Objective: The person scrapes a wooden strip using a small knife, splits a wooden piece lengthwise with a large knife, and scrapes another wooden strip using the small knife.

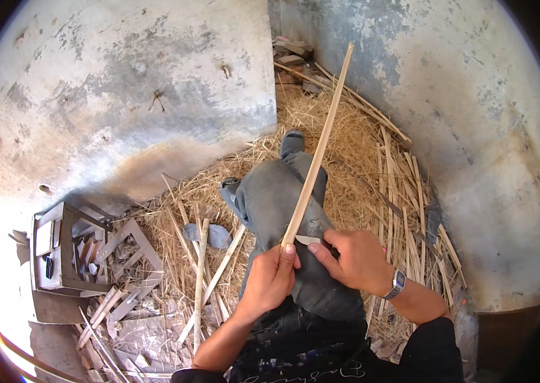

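Note:
My left hand (pixel 271 279) is closed around the lower end of a long, pale split-bamboo strip (pixel 321 150). The strip slants up and away to the right, over my legs. Just right of that grip, my right hand (pixel 353 255) is closed on a knife, its handle hidden inside the fingers. The short knife blade (pixel 309 240) points left, its tip close to the strip near my left thumb; whether it touches I cannot tell. A metal watch (pixel 397 285) is on my right wrist.
Straw and shavings (pixel 359 172) cover the floor around my grey-trousered legs (pixel 276 198). Long strips (pixel 410 210) lie along the right wall. At left stand a broken wooden cabinet (pixel 59 255) and scrap wood (pixel 132 246). Bricks (pixel 292 54) sit in the far corner.

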Available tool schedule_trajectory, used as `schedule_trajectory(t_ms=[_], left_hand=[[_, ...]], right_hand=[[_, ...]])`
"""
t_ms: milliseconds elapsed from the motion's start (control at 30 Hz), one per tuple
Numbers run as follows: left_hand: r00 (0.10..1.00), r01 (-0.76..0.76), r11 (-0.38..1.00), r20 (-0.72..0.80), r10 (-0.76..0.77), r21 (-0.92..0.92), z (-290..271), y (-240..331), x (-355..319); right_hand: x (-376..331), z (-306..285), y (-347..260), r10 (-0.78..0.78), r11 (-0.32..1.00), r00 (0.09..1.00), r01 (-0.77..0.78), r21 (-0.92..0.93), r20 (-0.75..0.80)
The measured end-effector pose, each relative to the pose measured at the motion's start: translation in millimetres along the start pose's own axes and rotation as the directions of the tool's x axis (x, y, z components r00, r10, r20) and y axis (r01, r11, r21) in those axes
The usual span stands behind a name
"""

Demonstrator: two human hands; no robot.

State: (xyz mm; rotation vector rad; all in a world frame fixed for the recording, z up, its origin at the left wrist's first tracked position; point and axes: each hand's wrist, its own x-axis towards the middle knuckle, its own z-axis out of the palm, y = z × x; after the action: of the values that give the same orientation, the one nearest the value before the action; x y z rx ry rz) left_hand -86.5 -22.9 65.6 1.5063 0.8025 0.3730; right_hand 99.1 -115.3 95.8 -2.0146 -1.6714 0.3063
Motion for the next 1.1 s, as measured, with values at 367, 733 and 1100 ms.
schedule_trajectory(t_ms=[367,733,1100], left_hand=[[0.997,-0.035,0.999,-0.068,0.034,-0.009,6,-5,1],[0.961,-0.114,0.976,-0.227,0.155,0.185,16,-20,-7],[0.957,-0.130,0.956,-0.219,0.190,0.262,17,-36,-38]], right_hand=[[-2,10,-2,-0.075,0.992,0.997,0.077,-0.098,0.027],[-4,29,2,-0.097,0.985,0.994,0.088,-0.149,-0.052],[-5,34,5,-0.067,0.986,0.994,0.052,-0.161,-0.090]])
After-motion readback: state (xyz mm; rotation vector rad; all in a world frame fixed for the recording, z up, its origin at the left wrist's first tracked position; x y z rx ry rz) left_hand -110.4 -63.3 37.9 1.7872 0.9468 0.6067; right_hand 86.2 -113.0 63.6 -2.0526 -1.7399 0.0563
